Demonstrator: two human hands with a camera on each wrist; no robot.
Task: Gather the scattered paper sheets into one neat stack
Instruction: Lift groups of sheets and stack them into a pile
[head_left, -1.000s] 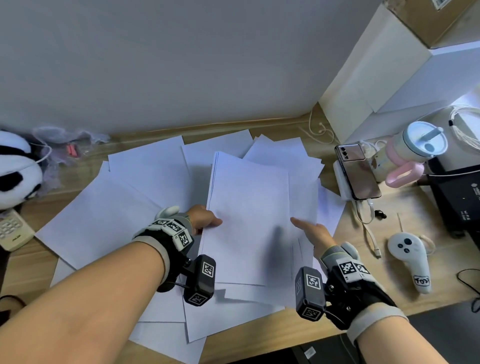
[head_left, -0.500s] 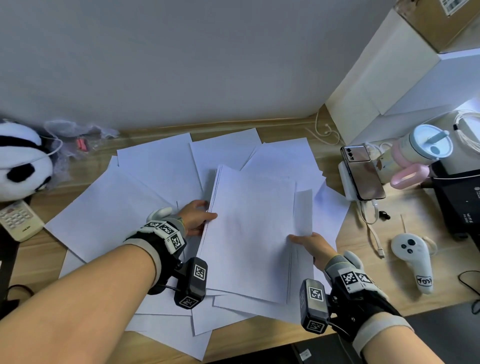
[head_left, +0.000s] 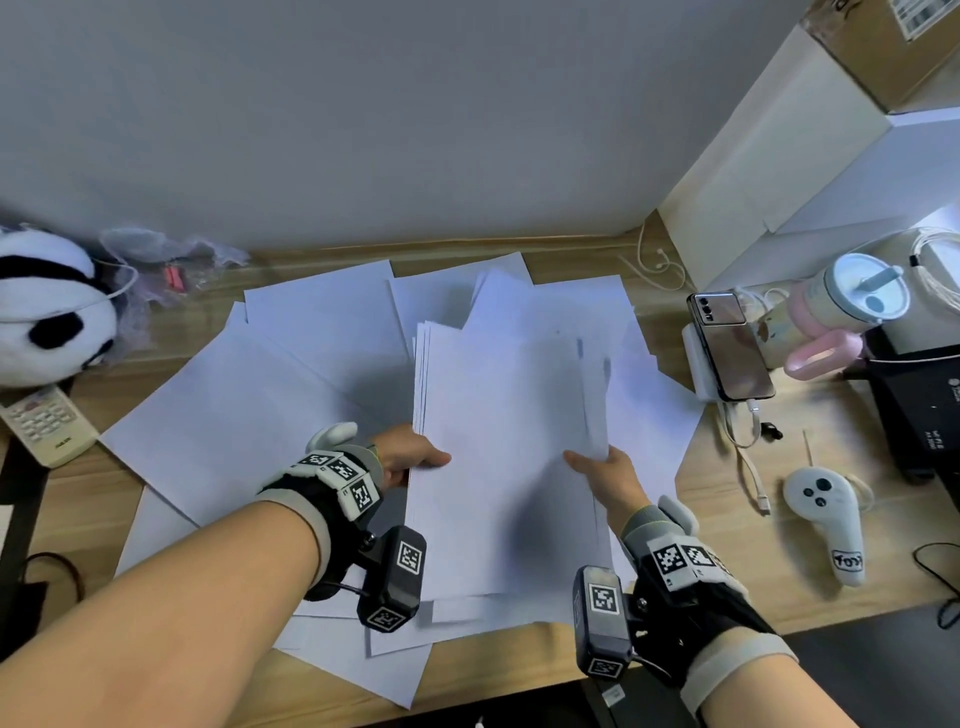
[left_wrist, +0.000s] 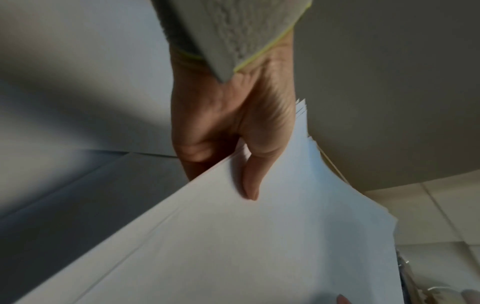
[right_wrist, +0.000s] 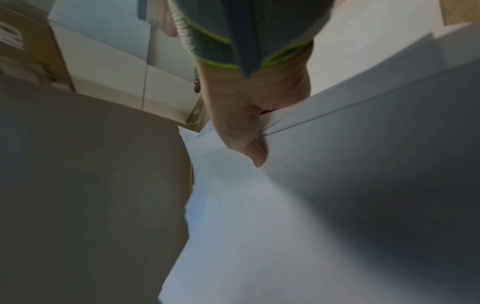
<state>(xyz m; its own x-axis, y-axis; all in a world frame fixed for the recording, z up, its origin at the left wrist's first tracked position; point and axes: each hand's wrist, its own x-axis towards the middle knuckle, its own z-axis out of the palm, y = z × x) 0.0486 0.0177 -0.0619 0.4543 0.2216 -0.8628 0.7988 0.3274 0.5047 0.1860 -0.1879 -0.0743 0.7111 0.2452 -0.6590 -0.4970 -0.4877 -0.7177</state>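
My left hand (head_left: 410, 460) grips the left edge of the gathered stack of paper (head_left: 506, 441), thumb (left_wrist: 250, 181) lying flat on the top sheet and the other fingers tucked beneath, as the left wrist view shows plainly. My right hand (head_left: 605, 475) pinches the stack's right edge, thumb (right_wrist: 255, 153) pressed on top with the sheets bent slightly where they pass under it; the fingers below are hidden by the paper. The stack is lifted a little above the wooden desk (head_left: 727, 571), its far edges fanned and not squared. Around and under the stack lie loose sheets (head_left: 244, 415), spread to its left, behind it and toward the near edge of the desk, overlapping one another at odd angles. Right of the stack a phone (head_left: 730, 353) leans on a white stand, with a pink lidded cup (head_left: 852, 306) just beyond it and a white controller (head_left: 828, 512) nearer to me. Far left of the stack sit a panda plush (head_left: 49, 306) and a remote control (head_left: 44, 426).
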